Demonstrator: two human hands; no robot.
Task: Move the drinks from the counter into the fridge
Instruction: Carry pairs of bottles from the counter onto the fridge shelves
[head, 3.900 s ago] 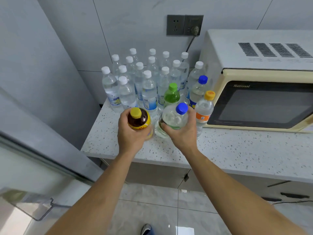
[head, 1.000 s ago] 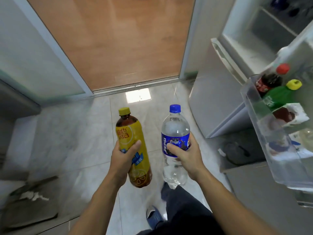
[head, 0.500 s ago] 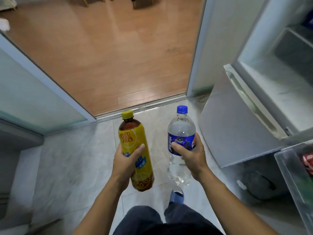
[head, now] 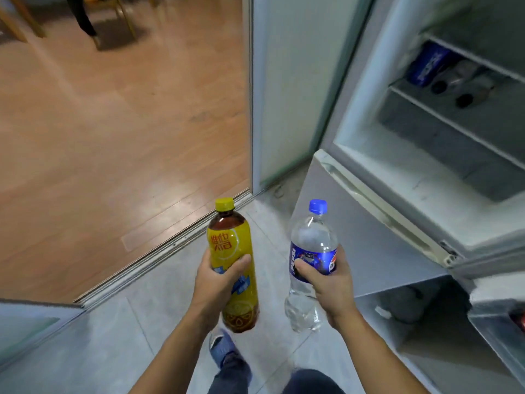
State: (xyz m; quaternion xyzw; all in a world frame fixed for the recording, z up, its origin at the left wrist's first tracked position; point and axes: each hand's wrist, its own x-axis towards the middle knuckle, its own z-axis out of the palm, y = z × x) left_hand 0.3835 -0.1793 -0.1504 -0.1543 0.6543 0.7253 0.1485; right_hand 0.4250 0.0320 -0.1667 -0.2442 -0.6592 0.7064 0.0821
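Two drinks in hand, fridge open to your right

Your left hand (head: 216, 282) is wrapped round the mid-label of the yellow tea bottle (head: 231, 263); right hand (head: 326, 282) grips the clear Pepsi bottle (head: 312, 265) at its blue label. Both are upright w/ caps on, held apart so they don't knock, and gripped at the waist, prob. for balance. The fridge (head: 420, 172) stands open near your right side, shelves showing, some cans or bottles at the back, too blurred to tell. Neither drink is inside yet; placing them comes next, I'd judge.
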